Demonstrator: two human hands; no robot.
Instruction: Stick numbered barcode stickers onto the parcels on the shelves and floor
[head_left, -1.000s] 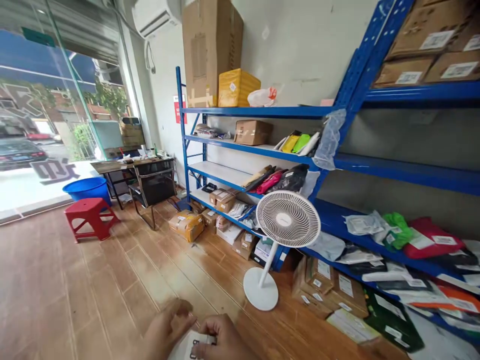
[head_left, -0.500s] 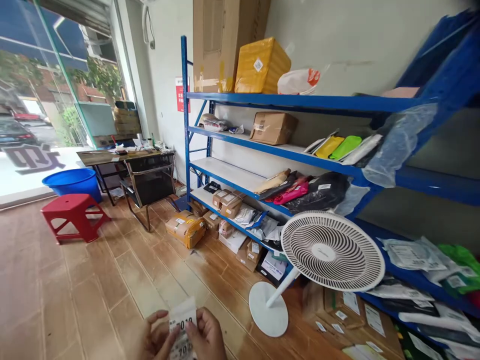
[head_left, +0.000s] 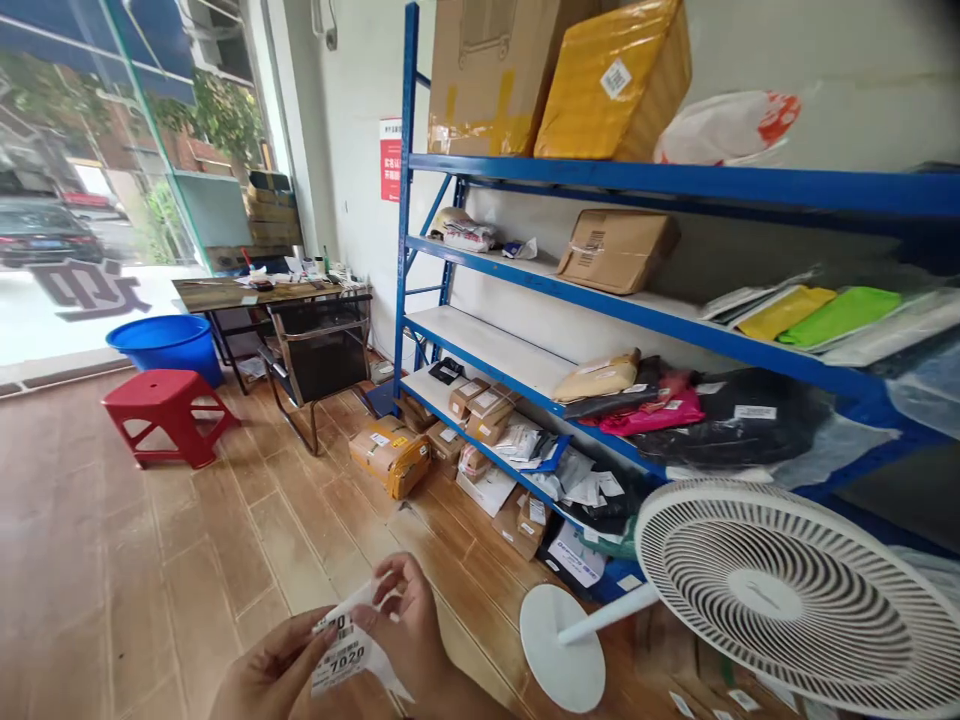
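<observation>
A strip of white printed labels, with the number 7020 readable on it, is held low in front of me above the wooden floor. My left hand pinches its left edge between thumb and fingers. At the upper right of the strip, the thumb and curled fingers of my right hand grip it, hiding part of the upper number. The strip's lower end hangs loose and bends toward my right wrist.
A white standing fan is close on the right, before blue shelving with parcels. A taped yellow-brown box lies on the floor. Further left are a red stool, a blue tub, a black chair and a desk.
The shelves and fan appear larger and further right as my view moves closer. Both hands have risen slightly, and the label strip is now tilted, with my right hand at its upper corner.
</observation>
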